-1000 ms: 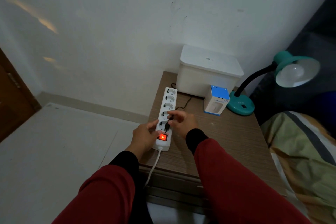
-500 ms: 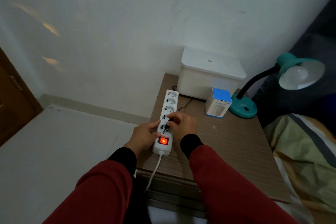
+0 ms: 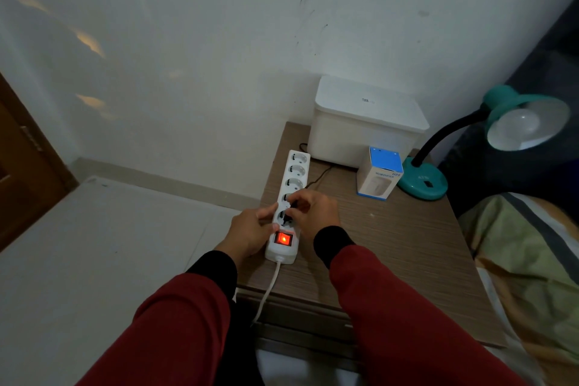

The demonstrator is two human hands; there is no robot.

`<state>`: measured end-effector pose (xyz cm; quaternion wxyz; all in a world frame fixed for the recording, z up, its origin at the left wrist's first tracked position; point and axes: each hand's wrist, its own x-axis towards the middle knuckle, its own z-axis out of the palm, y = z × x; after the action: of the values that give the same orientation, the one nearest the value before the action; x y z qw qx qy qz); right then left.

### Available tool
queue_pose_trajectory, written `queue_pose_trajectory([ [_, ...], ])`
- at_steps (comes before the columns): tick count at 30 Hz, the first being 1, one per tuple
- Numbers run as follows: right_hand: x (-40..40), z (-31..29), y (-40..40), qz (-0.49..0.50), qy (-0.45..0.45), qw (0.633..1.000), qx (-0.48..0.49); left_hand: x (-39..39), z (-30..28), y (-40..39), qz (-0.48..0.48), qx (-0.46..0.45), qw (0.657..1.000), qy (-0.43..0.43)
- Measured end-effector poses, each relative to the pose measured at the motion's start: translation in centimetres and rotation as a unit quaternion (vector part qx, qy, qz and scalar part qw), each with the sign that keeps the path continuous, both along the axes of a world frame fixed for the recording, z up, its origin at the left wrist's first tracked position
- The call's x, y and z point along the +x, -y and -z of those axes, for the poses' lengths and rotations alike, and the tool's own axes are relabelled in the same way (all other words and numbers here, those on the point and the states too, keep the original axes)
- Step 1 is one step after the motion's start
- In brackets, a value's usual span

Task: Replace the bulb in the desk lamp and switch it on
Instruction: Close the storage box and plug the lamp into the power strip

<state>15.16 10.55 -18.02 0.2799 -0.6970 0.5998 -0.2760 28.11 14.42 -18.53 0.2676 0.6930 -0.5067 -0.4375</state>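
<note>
Lamp [image 3: 513, 135] — teal dome, frosted round bulb [image 3: 521, 125] — unlit.

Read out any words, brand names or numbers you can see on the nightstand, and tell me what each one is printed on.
"HUMIDIFIER": on the small blue and white box, printed upside down from this view.
"H09", less sure: same box, beside that word.
Small dark mark on the lid of the white storage box: too blurred to read.
Faint raised lettering on the teal lamp base: unreadable.
Power strip: no readable text, only the lit red switch.
</note>
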Motion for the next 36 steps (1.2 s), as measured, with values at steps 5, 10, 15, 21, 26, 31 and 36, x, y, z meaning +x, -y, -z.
queue_pose_trajectory([
  [5, -0.4, -0.1, -0.1, 0.005, 0.018, 1.000, 0.012, 0.0, 0.1, 0.1, -0.003, 0.000, 1.000, -0.005],
  [10, -0.1, -0.2, 0.2, -0.016, 0.001, 1.000, 0.023, 0.0, 0.1, 0.2, -0.006, 0.001, 1.000, -0.003],
  [15, 0.4, 0.1, 0.1, -0.026, -0.009, 0.999, 0.020, 0.1, 0.4, 0.3, -0.003, 0.000, 1.000, 0.003],
  [21, 0.3, 0.7, -0.3, -0.040, -0.051, 0.998, 0.005, 0.0, 0.4, 0.3, -0.003, -0.002, 1.000, 0.000],
  [26, 0.4, -0.2, 0.0, -0.067, -0.101, 0.992, 0.046, -0.2, 0.3, 0.1, -0.007, -0.002, 1.000, 0.025],
  [31, 0.3, -2.7, 0.8, -0.141, -0.209, 0.959, 0.132, -0.4, -0.5, 0.4, 0.065, 0.023, 0.985, 0.158],
  [36, -0.7, -5.5, 1.5, -0.149, -0.294, 0.930, 0.165, -0.5, -2.0, 1.4, 0.117, 0.064, 0.947, 0.291],
])
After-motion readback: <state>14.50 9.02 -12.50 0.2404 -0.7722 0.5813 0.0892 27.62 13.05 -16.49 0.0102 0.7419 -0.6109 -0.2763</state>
